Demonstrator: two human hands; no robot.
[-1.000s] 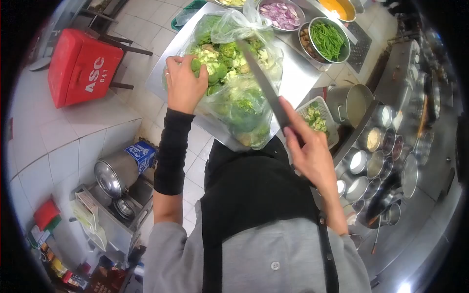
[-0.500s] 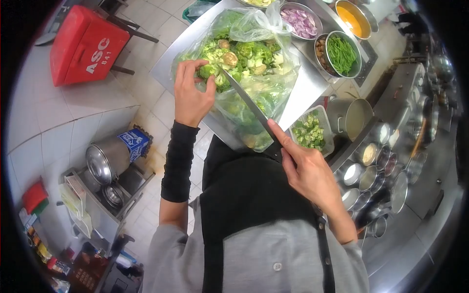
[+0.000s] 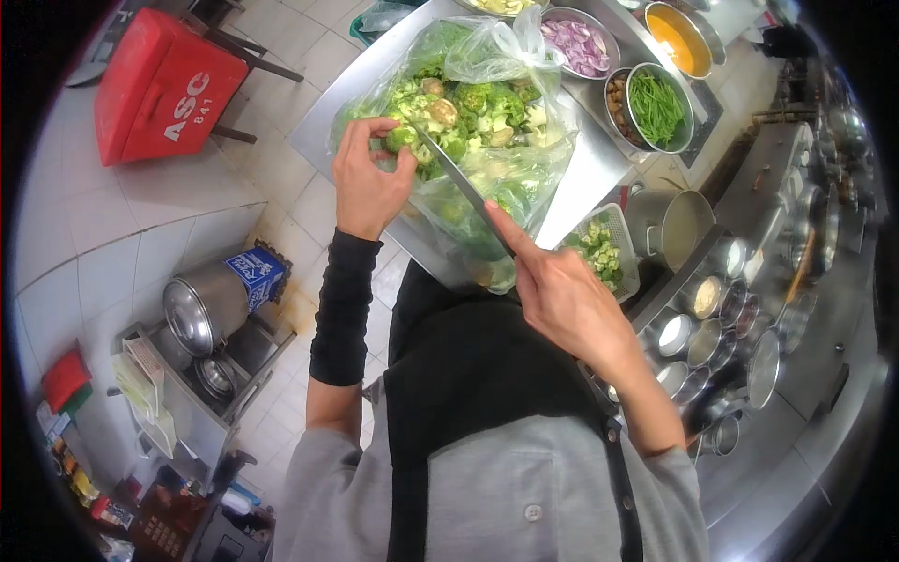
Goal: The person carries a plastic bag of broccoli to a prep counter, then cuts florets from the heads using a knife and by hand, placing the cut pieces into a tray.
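Observation:
My left hand [image 3: 370,183] pinches a green broccoli piece [image 3: 402,138] between thumb and fingers at the left side of an opened clear plastic bag [image 3: 510,178]. Inside the bag lies a heap of cut broccoli [image 3: 501,101], some pieces showing pale or brownish cut faces. A long kitchen knife [image 3: 456,177] is in my right hand [image 3: 571,295], the index finger stretched along its spine. The blade slants up and left across the bag, its tip close to the held piece; whether it touches cannot be told. My right palm hides the handle.
The bag rests on a steel table [image 3: 599,169]. Bowls of sliced purple onion [image 3: 576,45] and green stalks [image 3: 657,110] stand at its far right. A white basket of green pieces [image 3: 599,251] and a large pot [image 3: 682,229] are right of it, beside many small metal containers.
My right hand has moved left and slightly up with the knife, and the blade tip has shifted the same way. My left hand stays nearly in place with the broccoli piece.

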